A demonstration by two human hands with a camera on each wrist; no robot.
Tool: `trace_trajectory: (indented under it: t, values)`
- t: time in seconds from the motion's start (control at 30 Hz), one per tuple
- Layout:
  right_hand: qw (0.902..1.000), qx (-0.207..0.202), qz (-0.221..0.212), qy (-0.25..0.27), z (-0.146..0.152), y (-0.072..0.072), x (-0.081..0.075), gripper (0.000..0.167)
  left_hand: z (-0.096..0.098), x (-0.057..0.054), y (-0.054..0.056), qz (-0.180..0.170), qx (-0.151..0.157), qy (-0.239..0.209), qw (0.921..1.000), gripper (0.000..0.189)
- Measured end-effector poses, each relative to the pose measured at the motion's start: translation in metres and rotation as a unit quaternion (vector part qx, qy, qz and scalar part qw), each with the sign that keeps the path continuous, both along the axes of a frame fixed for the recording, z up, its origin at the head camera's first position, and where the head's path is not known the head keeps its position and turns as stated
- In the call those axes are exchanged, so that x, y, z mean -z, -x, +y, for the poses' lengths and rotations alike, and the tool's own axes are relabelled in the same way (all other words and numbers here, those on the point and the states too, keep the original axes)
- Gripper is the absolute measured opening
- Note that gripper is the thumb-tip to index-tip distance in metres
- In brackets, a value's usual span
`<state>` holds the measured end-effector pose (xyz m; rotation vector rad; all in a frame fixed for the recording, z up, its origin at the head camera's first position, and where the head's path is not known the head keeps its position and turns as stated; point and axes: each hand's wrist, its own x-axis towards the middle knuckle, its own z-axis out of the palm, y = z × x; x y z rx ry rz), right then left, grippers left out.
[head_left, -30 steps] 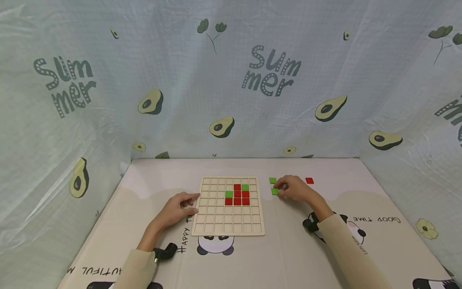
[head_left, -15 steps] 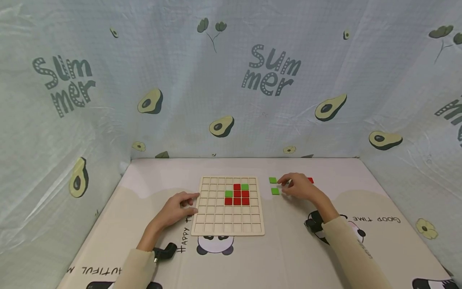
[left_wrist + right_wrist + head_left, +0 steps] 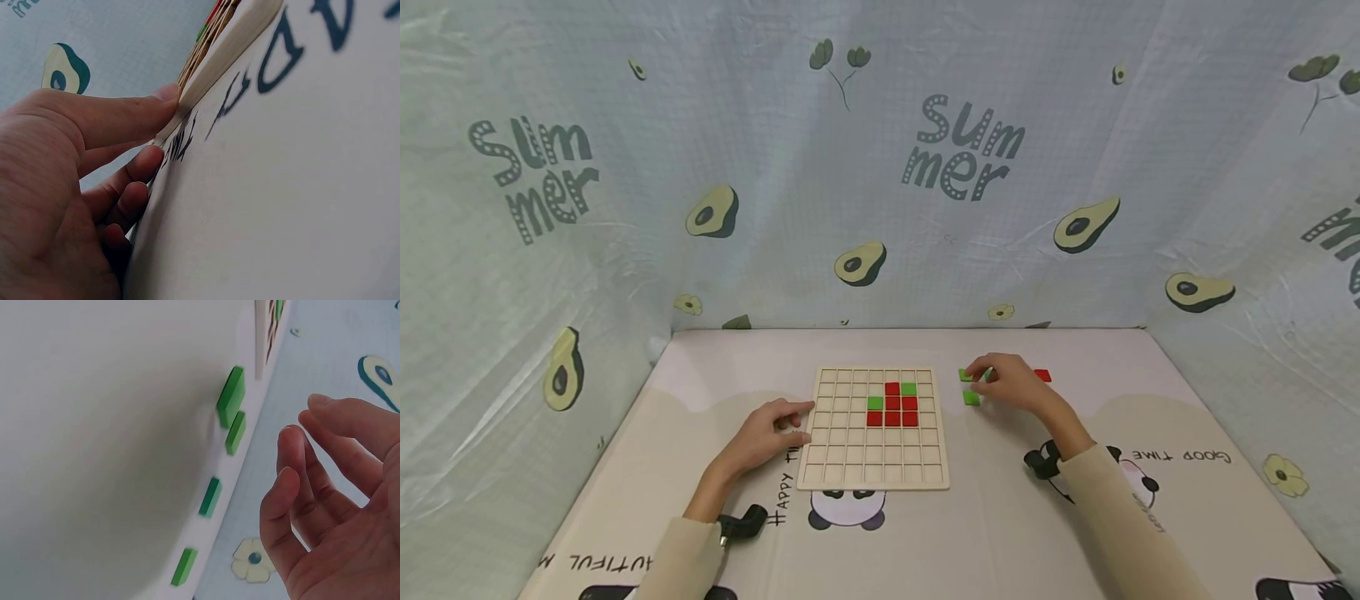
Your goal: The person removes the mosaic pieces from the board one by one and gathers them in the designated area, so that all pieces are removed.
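Note:
A pale wooden grid board (image 3: pixel 842 458) lies on the table, with several red tiles (image 3: pixel 892 403) and two green tiles (image 3: pixel 909 389) set in its cells. My left hand (image 3: pixel 767 433) rests at the board's left edge; in the left wrist view its thumb touches the wooden rim (image 3: pixel 219 69). Hovering over loose green tiles right of the board, my right hand (image 3: pixel 1011 383) has bent fingers and holds nothing. The right wrist view shows that hand (image 3: pixel 337 531) apart from several green tiles, the nearest tile (image 3: pixel 232 397) and a darker one (image 3: pixel 210 497) among them.
Partly behind my right hand lies a loose red tile (image 3: pixel 1042 376). The table cover (image 3: pixel 1000 517) carries panda prints and lettering. A pale sheet (image 3: pixel 760 250) with avocado prints stands around the back and sides.
My right hand has drawn back from the nearer loose green tile, first to the right, then left and up above the tiles. The left hand and board stay put.

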<state>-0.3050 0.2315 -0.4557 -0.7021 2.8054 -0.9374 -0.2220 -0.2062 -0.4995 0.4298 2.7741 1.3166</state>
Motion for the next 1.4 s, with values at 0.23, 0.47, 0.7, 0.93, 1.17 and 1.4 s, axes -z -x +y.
trace_trajectory:
  t: [0.23,0.47,0.7,0.93,1.17,1.4]
  values:
    - [0.9999,-0.01,-0.005,0.008,-0.022,0.003,-0.001,0.023,-0.001,0.0,0.001,-0.001,-0.003,0.001,1.0,0.054]
    - [0.9997,-0.024,-0.001,-0.006,-0.051,0.005,-0.001,0.023,0.0,0.001,0.001,-0.005,-0.01,0.007,0.9999,0.054]
    - [0.9987,-0.051,-0.001,0.002,-0.082,0.005,-0.003,0.024,-0.002,0.002,0.002,-0.005,-0.012,0.005,0.9999,0.054]
    - [0.9975,-0.068,-0.015,0.011,-0.111,0.006,0.0,0.022,-0.003,0.005,0.002,-0.004,-0.008,0.002,1.0,0.055]
    - [0.996,-0.089,-0.012,0.0,-0.132,0.009,0.008,0.018,-0.002,0.005,0.003,-0.004,-0.007,0.005,1.0,0.055]
    - [0.9946,-0.099,-0.031,0.007,-0.143,0.006,0.009,0.022,-0.001,0.004,0.004,-0.006,-0.008,0.007,0.9999,0.055]
